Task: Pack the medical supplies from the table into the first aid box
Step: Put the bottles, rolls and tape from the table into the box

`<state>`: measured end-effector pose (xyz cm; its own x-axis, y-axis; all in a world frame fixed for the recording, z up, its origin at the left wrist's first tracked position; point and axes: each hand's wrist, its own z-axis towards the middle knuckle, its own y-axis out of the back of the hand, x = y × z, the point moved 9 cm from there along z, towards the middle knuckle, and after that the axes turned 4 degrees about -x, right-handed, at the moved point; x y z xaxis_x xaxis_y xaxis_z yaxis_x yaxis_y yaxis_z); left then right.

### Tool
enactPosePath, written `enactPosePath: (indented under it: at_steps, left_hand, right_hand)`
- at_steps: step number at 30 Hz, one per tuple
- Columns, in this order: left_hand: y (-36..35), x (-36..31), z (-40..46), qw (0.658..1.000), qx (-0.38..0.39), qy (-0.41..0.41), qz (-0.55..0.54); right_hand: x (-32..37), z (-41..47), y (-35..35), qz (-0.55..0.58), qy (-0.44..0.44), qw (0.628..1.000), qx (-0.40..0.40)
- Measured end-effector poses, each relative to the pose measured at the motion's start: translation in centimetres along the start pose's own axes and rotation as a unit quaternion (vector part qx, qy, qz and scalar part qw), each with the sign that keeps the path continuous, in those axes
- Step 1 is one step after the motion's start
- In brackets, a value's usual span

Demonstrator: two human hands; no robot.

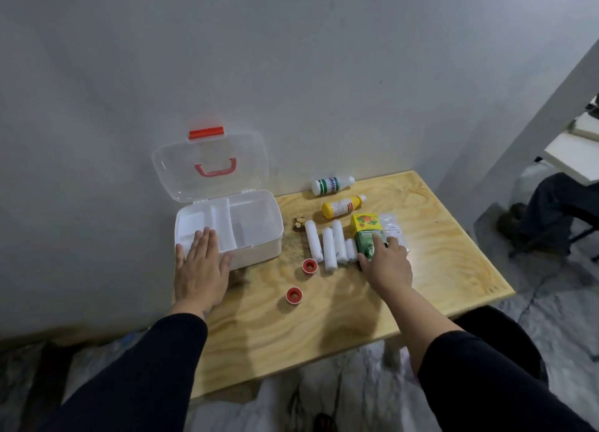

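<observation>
The white first aid box [259, 227] stands open at the table's back left, its clear lid [210, 165] leaning on the wall, with a white divider tray inside. My left hand [201, 266] lies flat on the box's front left corner, fingers apart. My right hand [385, 263] closes around the near end of a green and yellow carton [366, 229]. Left of it lie several white bandage rolls [327, 243]. Two red tape rolls [309, 265] [294, 294] sit nearer me. A white bottle [330, 185] and a yellow bottle [342, 206] lie behind. A clear packet [390, 225] lies right of the carton.
The wooden table [453, 253] stands against a grey wall. A small brownish object [298, 222] lies between box and rolls. At the right, another person's leg and shoe [531, 217] show beside a chair and white shelves.
</observation>
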<state>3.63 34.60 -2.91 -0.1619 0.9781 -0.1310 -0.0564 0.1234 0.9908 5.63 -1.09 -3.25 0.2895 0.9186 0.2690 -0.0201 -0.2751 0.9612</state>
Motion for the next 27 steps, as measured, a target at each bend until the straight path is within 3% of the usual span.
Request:
enactPosePath:
  at_steps: [11, 14, 19, 27]
  left_hand:
    - [-1.0, 0.6, 0.5, 1.0, -0.018, 0.016, 0.013]
    - [-1.0, 0.6, 0.5, 1.0, -0.013, 0.015, 0.013]
    - [-0.6, 0.2, 0.5, 1.0, -0.003, 0.019, -0.003]
    - [1.4, 1.7, 1.2, 0.997, 0.003, 0.057, -0.046]
  right_hand:
    - [-1.7, 0.9, -0.9, 0.108, -0.049, 0.992, -0.034]
    - [-1.0, 1.4, 0.8, 0.136, -0.027, 0.989, -0.055]
    - [4.7, 2.7, 4.7, 0.147, 0.118, 0.98, -0.061]
    - [17.9, 1.1, 7.4, 0.017, 0.375, 0.927, -0.021]
